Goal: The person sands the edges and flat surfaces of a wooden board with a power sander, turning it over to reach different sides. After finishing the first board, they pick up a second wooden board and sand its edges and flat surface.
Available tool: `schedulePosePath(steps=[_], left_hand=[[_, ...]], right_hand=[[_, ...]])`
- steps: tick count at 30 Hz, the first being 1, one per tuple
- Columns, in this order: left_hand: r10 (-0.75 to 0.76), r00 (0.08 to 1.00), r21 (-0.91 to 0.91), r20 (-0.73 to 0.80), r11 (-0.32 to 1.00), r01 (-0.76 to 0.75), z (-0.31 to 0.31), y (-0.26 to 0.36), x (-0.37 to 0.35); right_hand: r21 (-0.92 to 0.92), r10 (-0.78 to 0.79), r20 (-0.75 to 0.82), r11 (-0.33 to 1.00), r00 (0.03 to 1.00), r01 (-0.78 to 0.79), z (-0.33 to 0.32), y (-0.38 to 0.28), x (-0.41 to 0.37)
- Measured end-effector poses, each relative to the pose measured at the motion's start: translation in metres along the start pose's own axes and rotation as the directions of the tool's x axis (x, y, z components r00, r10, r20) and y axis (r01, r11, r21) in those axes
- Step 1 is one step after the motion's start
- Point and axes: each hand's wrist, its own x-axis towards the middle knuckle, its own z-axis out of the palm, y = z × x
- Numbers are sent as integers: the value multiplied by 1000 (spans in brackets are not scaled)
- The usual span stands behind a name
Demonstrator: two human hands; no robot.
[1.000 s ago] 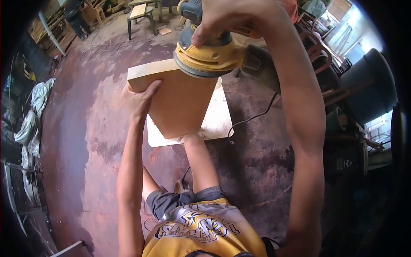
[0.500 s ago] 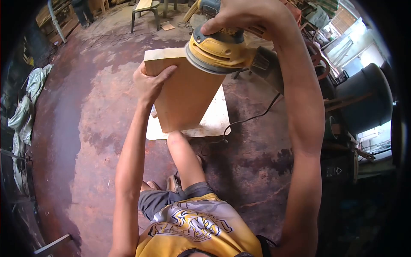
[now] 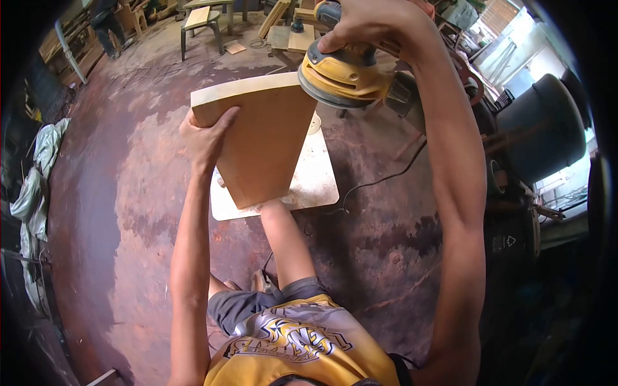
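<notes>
A thick wooden board (image 3: 267,138) stands tilted on end over a white, dust-specked tabletop (image 3: 315,177), its lower end by my knee. My left hand (image 3: 207,132) grips its upper left edge, thumb flat on the near face and fingers hidden behind. Wrapped over the top of a yellow and black orbital sander (image 3: 338,77), my right hand (image 3: 373,29) holds it at the board's upper right corner. The sander's round pad overlaps that corner in this view.
A black cord (image 3: 380,183) trails across the worn reddish floor (image 3: 154,212). Behind stand a small stool (image 3: 201,19) and low wooden pieces. To the right is a large dark barrel (image 3: 544,122); pale sacks (image 3: 35,174) lie left. A person's legs (image 3: 108,32) show at far left.
The board's top has swung left with my left hand, showing more of its face. The sander has shifted slightly right and down, toward the board's right corner.
</notes>
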Motion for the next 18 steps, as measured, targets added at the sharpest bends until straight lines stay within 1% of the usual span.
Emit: schedulePosePath(steps=[1,2,3,5,6,8,9,11,12,14,15,16,17,18], left_hand=[[34,999,-10,3,999,-34,-1,-1,1],[34,999,-7,5,999,-34,-1,-1,1],[23,1000,19,3,1000,-23,-1,0,1],[8,1000,44,-13,999,-8,-4,-2,1],[-2,1000,45,-17,999,3,-3,-3,2],[-15,1000,49,-17,999,15,-3,-4,1],[8,1000,49,-17,999,-7,-3,-3,0],[28,999,53,-19,998,-27,-1,-3,0],[23,999,55,-22,998,-22,-2,-4,-1],[23,999,62,-39,998,-21,-4,-3,-2],[41,998,45,-38,998,-40,-2,-2,-2],[57,998,27,-36,998,-56,-2,-2,-3],[57,998,30,-42,998,-56,-3,-2,-4],[47,999,19,-26,999,-46,-3,-3,-3]], right_hand=[[-19,-6,-43,1000,999,6,3,5,2],[-38,-17,-85,999,996,13,5,3,2],[-37,-19,-86,999,996,16,1,1,2],[-5,97,89,995,991,-97,-10,-6,0],[-8,92,88,996,992,-92,-9,-7,-1],[-62,-15,-21,998,1000,14,-7,-6,-5],[-61,-14,-20,998,1000,13,-9,-7,-6],[-58,109,86,993,990,-105,-13,-13,-3],[-55,102,91,994,991,-97,-10,-10,0],[-80,22,-35,996,999,-25,-3,-1,6],[-81,13,-37,997,999,-16,0,1,8],[-111,-11,-79,994,997,2,3,2,9],[-141,-35,-119,990,992,18,5,3,10],[-143,-41,-121,989,992,24,8,6,12]])
